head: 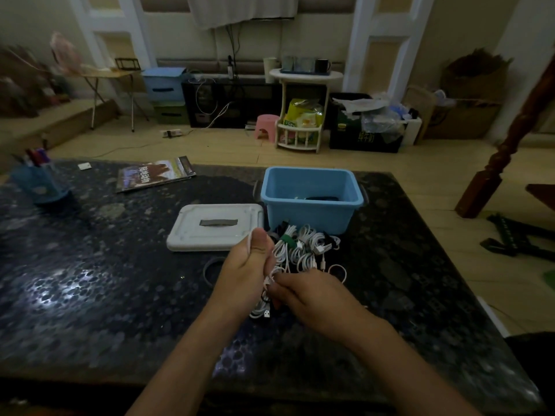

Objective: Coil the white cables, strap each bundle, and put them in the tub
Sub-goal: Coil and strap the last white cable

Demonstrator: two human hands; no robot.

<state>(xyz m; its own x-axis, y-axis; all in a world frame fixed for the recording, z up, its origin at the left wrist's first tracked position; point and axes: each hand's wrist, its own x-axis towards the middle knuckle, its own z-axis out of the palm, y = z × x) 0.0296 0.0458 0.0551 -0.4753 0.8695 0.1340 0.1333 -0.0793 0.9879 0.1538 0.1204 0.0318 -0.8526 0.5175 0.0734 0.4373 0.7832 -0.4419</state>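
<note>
White cables [303, 246] lie in a loose pile of coiled bundles just below the centre of the frame, on the dark speckled table [90, 280] that fills the lower two thirds of the picture. Just above the pile stands the blue tub [312, 211], open, with something dark lying low inside it. To the tub's left rests its white lid [214, 226], flat, grey handle up. A magazine [156, 174] lies toward the upper left of the table, and a blue pen holder [39, 183] stands at the far left edge. The left hand [244, 265] is clenched round a white cable [270, 277], thumb up and pressing the strand against the curled fingers. The right hand [306, 291], just below and to the right, pinches the same cable, whose coil and plug hang between the two hands.
</note>
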